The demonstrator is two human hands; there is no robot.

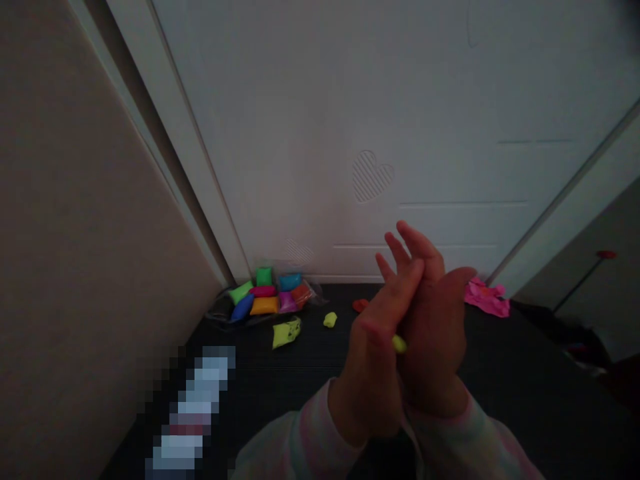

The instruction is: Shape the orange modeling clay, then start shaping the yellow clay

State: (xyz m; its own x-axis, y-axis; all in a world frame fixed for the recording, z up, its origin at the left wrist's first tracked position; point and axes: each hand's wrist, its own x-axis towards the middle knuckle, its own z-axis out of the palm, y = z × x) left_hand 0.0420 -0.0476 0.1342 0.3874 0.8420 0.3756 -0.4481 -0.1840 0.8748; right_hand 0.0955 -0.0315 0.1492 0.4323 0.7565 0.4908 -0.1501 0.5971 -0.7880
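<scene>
My left hand [377,357] and my right hand [435,327] are raised with their palms pressed together and fingers stretched forward. A lump of yellow modelling clay [399,344] is held between the palms; only a small part of it shows near the wrists. Beyond my left hand, a smaller yellow clay piece [330,320] lies on the dark surface [300,387]. Close by is an opened yellow clay packet [287,333]. An orange-red piece [360,305] lies just behind my left hand, partly covered by it.
A clear plastic bag [313,293] with several coloured clay packets [264,305] lies at the back left. Crumpled pink material [487,298] is at the back right. A white panel [280,133] with a heart pattern stands behind. A blurred-out pale object [193,413] lies front left.
</scene>
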